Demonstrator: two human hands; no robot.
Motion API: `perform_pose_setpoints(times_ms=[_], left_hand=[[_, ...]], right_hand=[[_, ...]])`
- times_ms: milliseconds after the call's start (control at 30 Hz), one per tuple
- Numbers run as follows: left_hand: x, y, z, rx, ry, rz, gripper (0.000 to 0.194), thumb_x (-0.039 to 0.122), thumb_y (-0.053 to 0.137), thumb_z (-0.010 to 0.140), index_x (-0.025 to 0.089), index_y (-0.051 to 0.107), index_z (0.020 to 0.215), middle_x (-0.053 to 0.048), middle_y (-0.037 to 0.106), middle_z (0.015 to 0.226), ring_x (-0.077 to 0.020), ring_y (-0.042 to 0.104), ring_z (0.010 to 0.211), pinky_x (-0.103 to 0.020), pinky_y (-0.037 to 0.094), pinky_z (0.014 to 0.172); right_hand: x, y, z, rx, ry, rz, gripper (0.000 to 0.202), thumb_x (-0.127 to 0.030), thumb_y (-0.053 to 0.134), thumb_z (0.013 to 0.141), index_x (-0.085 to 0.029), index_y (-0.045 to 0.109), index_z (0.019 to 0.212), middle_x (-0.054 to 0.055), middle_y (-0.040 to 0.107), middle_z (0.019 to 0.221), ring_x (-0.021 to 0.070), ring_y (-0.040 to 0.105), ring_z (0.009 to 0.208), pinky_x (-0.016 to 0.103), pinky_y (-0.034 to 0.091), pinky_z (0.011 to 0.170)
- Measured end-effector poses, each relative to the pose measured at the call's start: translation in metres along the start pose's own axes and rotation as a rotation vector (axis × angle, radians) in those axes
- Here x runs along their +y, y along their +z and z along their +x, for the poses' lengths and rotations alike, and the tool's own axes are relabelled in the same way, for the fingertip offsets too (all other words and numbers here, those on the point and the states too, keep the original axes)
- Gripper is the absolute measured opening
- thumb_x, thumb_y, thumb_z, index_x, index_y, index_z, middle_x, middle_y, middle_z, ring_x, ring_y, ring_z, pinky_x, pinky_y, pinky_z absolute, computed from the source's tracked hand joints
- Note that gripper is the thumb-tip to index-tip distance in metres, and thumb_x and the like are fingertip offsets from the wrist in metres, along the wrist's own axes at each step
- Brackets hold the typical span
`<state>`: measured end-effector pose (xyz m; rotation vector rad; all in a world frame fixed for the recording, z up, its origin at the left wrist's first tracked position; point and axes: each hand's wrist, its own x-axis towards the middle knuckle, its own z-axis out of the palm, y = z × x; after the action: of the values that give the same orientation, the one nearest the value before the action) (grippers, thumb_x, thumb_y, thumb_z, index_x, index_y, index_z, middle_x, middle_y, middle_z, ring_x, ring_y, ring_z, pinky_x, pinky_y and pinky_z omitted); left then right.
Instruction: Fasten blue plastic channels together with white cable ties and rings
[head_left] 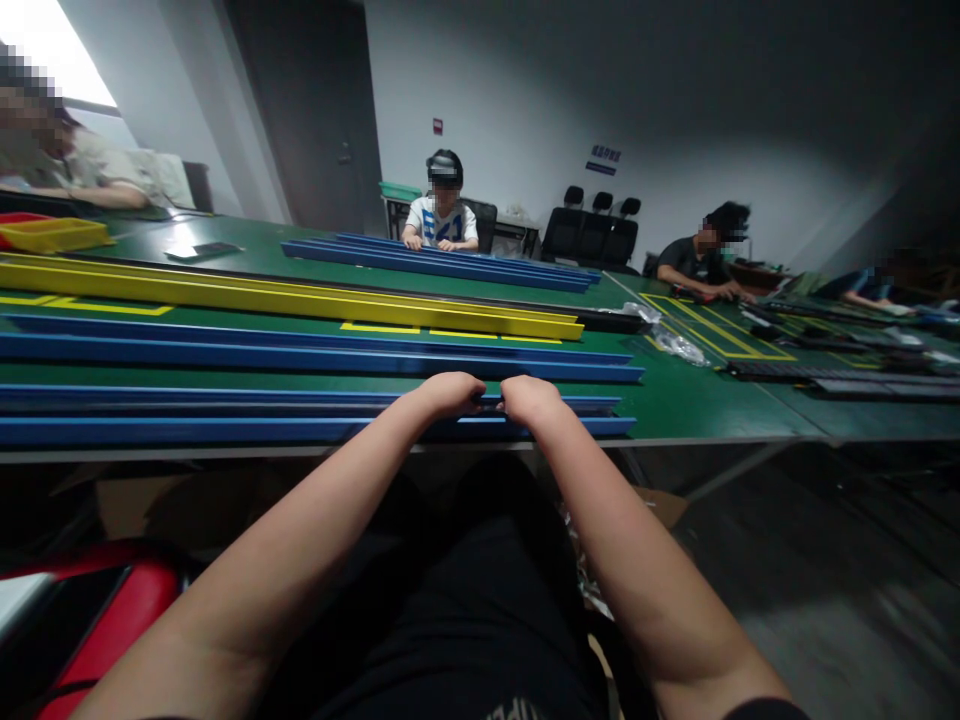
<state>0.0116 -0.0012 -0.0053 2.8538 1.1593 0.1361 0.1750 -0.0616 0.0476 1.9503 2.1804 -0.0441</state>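
Observation:
My left hand (455, 393) and my right hand (527, 400) are close together over the nearest blue channel (225, 430) at the table's front edge. The fingers of both are curled inward. A small dark piece shows between the fingertips, too little of it to name. Just beyond my hands lies a second long blue channel (315, 360). Farther back, a long yellow channel (300, 301) runs alongside a black strip.
More blue channels (442, 262) lie before a seated person across the green table (705, 410). Other people sit at left and right. Clear plastic (679, 345) and black strips (847, 372) are on the right, yellow trays (64, 235) at far left.

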Motion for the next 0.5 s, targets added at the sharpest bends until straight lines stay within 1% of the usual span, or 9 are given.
perform_pose_setpoints(times_ms=[133, 267, 400, 500], left_hand=[[0.003, -0.003, -0.001, -0.01, -0.03, -0.002, 0.02, 0.044, 0.06, 0.076, 0.025, 0.066, 0.081, -0.003, 0.071, 0.083, -0.0194, 0.063, 0.075, -0.026, 0.037, 0.06], [0.007, -0.007, -0.003, -0.012, -0.046, -0.014, 0.023, 0.046, 0.059, 0.076, 0.025, 0.066, 0.081, -0.004, 0.07, 0.083, -0.0198, 0.063, 0.077, -0.026, 0.037, 0.061], [0.008, -0.007, -0.003, -0.004, -0.019, -0.009, 0.027, 0.049, 0.056, 0.078, 0.025, 0.066, 0.083, -0.004, 0.07, 0.084, -0.0197, 0.063, 0.076, -0.026, 0.038, 0.062], [0.001, -0.006, -0.006, -0.01, -0.007, -0.004, 0.026, 0.048, 0.056, 0.078, 0.025, 0.067, 0.082, -0.004, 0.07, 0.082, -0.0196, 0.062, 0.074, -0.027, 0.037, 0.061]], right_hand=[[0.013, -0.01, -0.003, 0.024, -0.058, -0.048, 0.031, -0.041, 0.062, 0.083, -0.022, 0.07, 0.105, 0.012, 0.069, 0.11, 0.0254, 0.065, 0.102, 0.033, 0.05, 0.084], [0.018, -0.016, -0.005, 0.018, -0.124, -0.072, 0.034, -0.045, 0.065, 0.08, -0.023, 0.07, 0.105, 0.01, 0.07, 0.107, 0.0251, 0.065, 0.1, 0.031, 0.049, 0.083], [0.023, -0.015, -0.008, 0.01, -0.084, -0.111, 0.032, -0.041, 0.065, 0.081, -0.022, 0.07, 0.105, 0.012, 0.07, 0.109, 0.0253, 0.065, 0.099, 0.032, 0.049, 0.083], [0.027, -0.01, -0.006, -0.008, -0.069, -0.114, 0.032, -0.042, 0.065, 0.081, -0.021, 0.07, 0.105, 0.013, 0.069, 0.11, 0.0256, 0.065, 0.101, 0.032, 0.049, 0.084]])
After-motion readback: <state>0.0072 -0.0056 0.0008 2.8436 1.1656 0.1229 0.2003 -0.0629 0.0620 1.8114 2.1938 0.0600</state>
